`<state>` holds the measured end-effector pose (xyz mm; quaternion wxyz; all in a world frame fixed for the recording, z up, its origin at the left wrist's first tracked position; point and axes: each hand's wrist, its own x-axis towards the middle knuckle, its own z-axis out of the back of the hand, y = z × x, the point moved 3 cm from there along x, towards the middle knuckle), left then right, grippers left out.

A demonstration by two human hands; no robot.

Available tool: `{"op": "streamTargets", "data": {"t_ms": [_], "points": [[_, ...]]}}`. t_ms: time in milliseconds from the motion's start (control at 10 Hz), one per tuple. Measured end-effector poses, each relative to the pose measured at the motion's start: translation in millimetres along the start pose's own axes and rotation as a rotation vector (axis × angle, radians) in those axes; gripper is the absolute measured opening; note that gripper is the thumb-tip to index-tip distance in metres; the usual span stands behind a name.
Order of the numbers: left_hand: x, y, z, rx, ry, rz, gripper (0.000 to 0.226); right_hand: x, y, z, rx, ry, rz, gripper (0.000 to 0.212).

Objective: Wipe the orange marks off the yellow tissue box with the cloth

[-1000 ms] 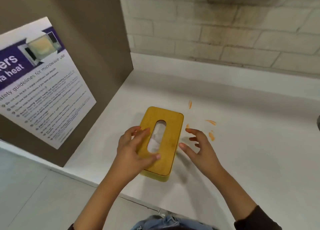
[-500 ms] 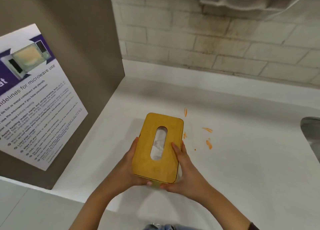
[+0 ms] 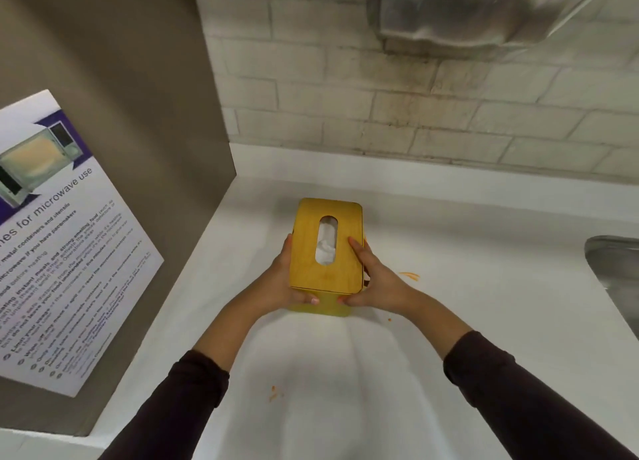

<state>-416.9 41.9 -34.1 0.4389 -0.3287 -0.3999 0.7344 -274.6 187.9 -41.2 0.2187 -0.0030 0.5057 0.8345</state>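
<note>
The yellow tissue box (image 3: 306, 252) has a wooden-looking lid with an oval slot showing white tissue. I hold it from both sides over the white counter (image 3: 466, 286), its near end towards me. My left hand (image 3: 280, 281) grips its left side with the thumb on the front face. My right hand (image 3: 375, 279) grips its right side, with fingers lying on the lid. No orange marks show on the visible faces of the box. No cloth is in view.
Orange smears lie on the counter to the right of the box (image 3: 409, 275) and near its front edge (image 3: 273, 392). A brown panel with a microwave safety poster (image 3: 58, 245) stands left. A metal sink rim (image 3: 612, 273) sits right. A steel dispenser (image 3: 477, 10) hangs on the brick wall.
My right hand closed on the box's right side, and both hands raised the box off the counter and moved it further from me. The view tilted up.
</note>
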Motion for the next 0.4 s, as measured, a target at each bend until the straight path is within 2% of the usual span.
{"op": "streamTargets", "data": {"t_ms": [200, 300, 400], "points": [[13.3, 2.4, 6.8, -0.018, 0.062, -0.035, 0.125, 8.8, -1.6, 2.7, 0.033, -0.015, 0.009, 0.122], [11.9, 4.1, 10.2, 0.012, 0.106, 0.014, 0.118, 9.2, -3.4, 4.4, 0.015, 0.018, -0.01, 0.127], [20.1, -1.1, 28.6, 0.074, 0.015, 0.149, 0.105, 10.0, 8.7, 21.3, 0.034, -0.013, -0.093, 0.112]]}}
